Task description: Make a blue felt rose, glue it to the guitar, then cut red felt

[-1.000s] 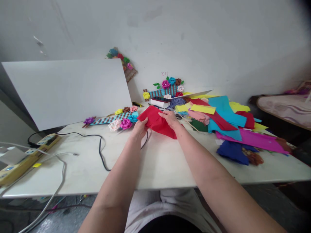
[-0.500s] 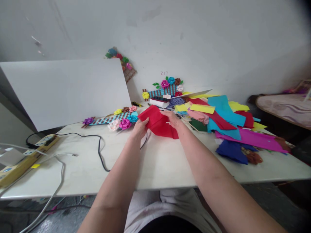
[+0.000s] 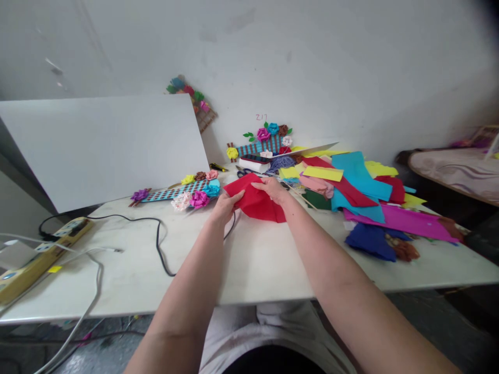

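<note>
A red sheet of paper (image 3: 257,202) is held just above the white table (image 3: 257,259), out in front of me. My left hand (image 3: 225,206) pinches its left edge, fingers closed on the paper. My right hand (image 3: 273,190) grips its top right part, fingers curled over the sheet. Both arms reach forward from the table's near edge. A black cable (image 3: 159,244) runs under the paper's left side.
A heap of coloured paper sheets (image 3: 362,197) covers the table's right half. Paper flowers on striped strips (image 3: 183,191) lie left of the hands, more against the wall (image 3: 265,143). A white board (image 3: 105,145) leans at the left. A power strip (image 3: 42,257) sits at the left edge.
The red sheet has been gathered smaller between the hands and sits slightly lower. My left hand has shifted a little right along its edge.
</note>
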Demonstrator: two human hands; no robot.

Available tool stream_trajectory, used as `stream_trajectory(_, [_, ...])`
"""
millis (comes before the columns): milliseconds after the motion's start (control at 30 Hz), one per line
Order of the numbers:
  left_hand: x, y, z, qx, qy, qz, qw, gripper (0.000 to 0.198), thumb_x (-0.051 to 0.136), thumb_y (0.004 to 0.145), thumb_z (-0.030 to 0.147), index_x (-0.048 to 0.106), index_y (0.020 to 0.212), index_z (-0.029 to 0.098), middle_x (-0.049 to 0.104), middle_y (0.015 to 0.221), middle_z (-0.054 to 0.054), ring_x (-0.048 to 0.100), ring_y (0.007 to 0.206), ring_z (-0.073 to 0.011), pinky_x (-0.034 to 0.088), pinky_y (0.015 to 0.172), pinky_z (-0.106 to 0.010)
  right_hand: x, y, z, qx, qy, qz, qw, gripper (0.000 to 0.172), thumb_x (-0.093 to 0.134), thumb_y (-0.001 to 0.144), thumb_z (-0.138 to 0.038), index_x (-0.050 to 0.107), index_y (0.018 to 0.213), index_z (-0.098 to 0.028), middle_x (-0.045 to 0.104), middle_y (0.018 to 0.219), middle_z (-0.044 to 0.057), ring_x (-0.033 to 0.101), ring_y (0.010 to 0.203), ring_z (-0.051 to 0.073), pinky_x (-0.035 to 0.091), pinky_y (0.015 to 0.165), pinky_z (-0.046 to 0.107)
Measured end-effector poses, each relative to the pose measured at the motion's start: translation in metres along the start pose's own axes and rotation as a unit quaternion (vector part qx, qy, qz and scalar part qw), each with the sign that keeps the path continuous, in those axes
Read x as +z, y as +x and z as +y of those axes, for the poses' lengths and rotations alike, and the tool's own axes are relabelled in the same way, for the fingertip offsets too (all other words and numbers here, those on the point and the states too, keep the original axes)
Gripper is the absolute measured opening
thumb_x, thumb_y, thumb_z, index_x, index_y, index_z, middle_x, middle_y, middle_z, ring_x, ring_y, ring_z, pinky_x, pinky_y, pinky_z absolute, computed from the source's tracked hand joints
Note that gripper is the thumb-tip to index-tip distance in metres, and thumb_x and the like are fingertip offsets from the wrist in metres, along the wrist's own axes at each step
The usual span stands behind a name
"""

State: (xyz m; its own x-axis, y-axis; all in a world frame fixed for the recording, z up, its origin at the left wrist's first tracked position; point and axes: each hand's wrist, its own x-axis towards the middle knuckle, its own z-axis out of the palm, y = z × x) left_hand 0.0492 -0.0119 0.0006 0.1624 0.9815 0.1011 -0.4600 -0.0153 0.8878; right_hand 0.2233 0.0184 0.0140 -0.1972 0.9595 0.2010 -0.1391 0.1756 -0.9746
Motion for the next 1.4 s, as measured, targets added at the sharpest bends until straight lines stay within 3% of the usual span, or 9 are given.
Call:
stream_trajectory(167, [0.000, -0.001, 0.001, 0.015, 0.016, -0.005, 1.000, 0.051, 0.085, 0.048, 0.015, 0.068, 0.096, 0.013, 0.071, 0.088, -0.009, 0.067, 0.077, -0.0214, 0.053, 0.071, -0.030, 0.000, -0.003, -0.002, 0.002, 0.013, -0.014, 1.000, 0.027, 0.079, 0.057, -0.036, 0.067, 0.070, -0.015, 0.066, 0.057, 0.001, 0.061, 0.056, 0.014, 0.049, 0.059, 0.026])
stream_trajectory(300, [0.000, -0.002, 0.004, 0.024, 0.024, -0.030, 0.999, 0.043, 0.083, 0.055, 0.023, 0.069, 0.094, 0.012, 0.071, 0.091, -0.011, 0.067, 0.081, -0.0223, 0.053, 0.072, -0.029, -0.001, -0.003, 0.000, 0.012, 0.018, -0.029, 0.999, 0.026, 0.078, 0.058, -0.036, 0.068, 0.071, -0.015, 0.068, 0.062, 0.002, 0.063, 0.058, 0.015, 0.049, 0.061, 0.027])
stream_trajectory(433, [-0.005, 0.004, 0.005, 0.045, -0.064, 0.025, 0.997, 0.033, 0.074, 0.068, 0.035, 0.069, 0.093, 0.015, 0.071, 0.095, -0.009, 0.065, 0.091, -0.0220, 0.052, 0.075, -0.027, -0.001, -0.005, -0.003, 0.024, 0.018, -0.042, 0.999, 0.027, 0.080, 0.054, -0.034, 0.070, 0.070, -0.014, 0.070, 0.065, 0.004, 0.064, 0.061, 0.016, 0.049, 0.063, 0.028])
stream_trajectory(733, [-0.015, 0.018, 0.000, 0.100, -0.090, 0.092, 0.987, 0.017, 0.072, 0.070, 0.024, 0.069, 0.084, 0.015, 0.070, 0.084, -0.005, 0.064, 0.084, -0.0152, 0.049, 0.075, -0.023, -0.007, -0.005, -0.001, 0.039, 0.017, -0.045, 0.998, 0.022, 0.079, 0.056, -0.030, 0.072, 0.071, -0.015, 0.071, 0.068, 0.004, 0.065, 0.062, 0.017, 0.051, 0.063, 0.028])
stream_trajectory(933, [-0.020, 0.012, 0.013, 0.027, -0.020, 0.082, 0.996, 0.046, 0.067, 0.071, 0.051, 0.066, 0.096, 0.013, 0.068, 0.072, -0.006, 0.063, 0.063, -0.0155, 0.045, 0.054, -0.022, -0.009, -0.004, 0.000, 0.049, 0.003, -0.055, 0.997, 0.021, 0.078, 0.057, -0.027, 0.071, 0.073, -0.014, 0.071, 0.068, 0.004, 0.065, 0.061, 0.017, 0.051, 0.063, 0.029])
stream_trajectory(1033, [-0.022, 0.008, 0.019, -0.009, 0.036, 0.063, 0.997, 0.053, 0.071, 0.065, 0.053, 0.065, 0.100, 0.013, 0.066, 0.065, -0.005, 0.061, 0.055, -0.0148, 0.041, 0.048, -0.022, -0.007, -0.005, -0.002, 0.055, -0.024, -0.081, 0.995, 0.016, 0.076, 0.057, -0.026, 0.069, 0.066, -0.014, 0.069, 0.063, 0.002, 0.062, 0.057, 0.015, 0.049, 0.058, 0.026])
stream_trajectory(1133, [-0.020, 0.003, 0.021, -0.018, 0.085, 0.033, 0.996, 0.051, 0.076, 0.059, 0.051, 0.067, 0.093, 0.014, 0.062, 0.060, -0.002, 0.055, 0.048, -0.0115, 0.037, 0.045, -0.021, -0.005, -0.007, -0.004, 0.055, -0.057, -0.108, 0.991, 0.014, 0.074, 0.057, -0.025, 0.065, 0.060, -0.015, 0.066, 0.056, 0.001, 0.058, 0.051, 0.013, 0.045, 0.052, 0.023])
stream_trajectory(1300, [-0.017, 0.002, 0.017, 0.029, 0.167, 0.015, 0.985, 0.038, 0.080, 0.054, 0.044, 0.063, 0.068, 0.013, 0.061, 0.060, -0.001, 0.053, 0.051, -0.0099, 0.037, 0.047, -0.021, -0.001, -0.008, -0.007, 0.068, -0.100, -0.137, 0.983, 0.014, 0.074, 0.056, -0.024, 0.065, 0.060, -0.014, 0.064, 0.054, 0.000, 0.055, 0.049, 0.012, 0.041, 0.050, 0.023])
stream_trajectory(1400, [-0.019, 0.005, 0.015, 0.070, 0.186, 0.043, 0.979, 0.040, 0.080, 0.053, 0.044, 0.054, 0.056, 0.014, 0.055, 0.053, 0.001, 0.047, 0.047, -0.0084, 0.034, 0.046, -0.021, 0.001, -0.010, -0.008, 0.059, -0.111, -0.142, 0.982, 0.018, 0.075, 0.056, -0.026, 0.062, 0.056, -0.014, 0.062, 0.052, -0.001, 0.053, 0.047, 0.011, 0.040, 0.050, 0.023])
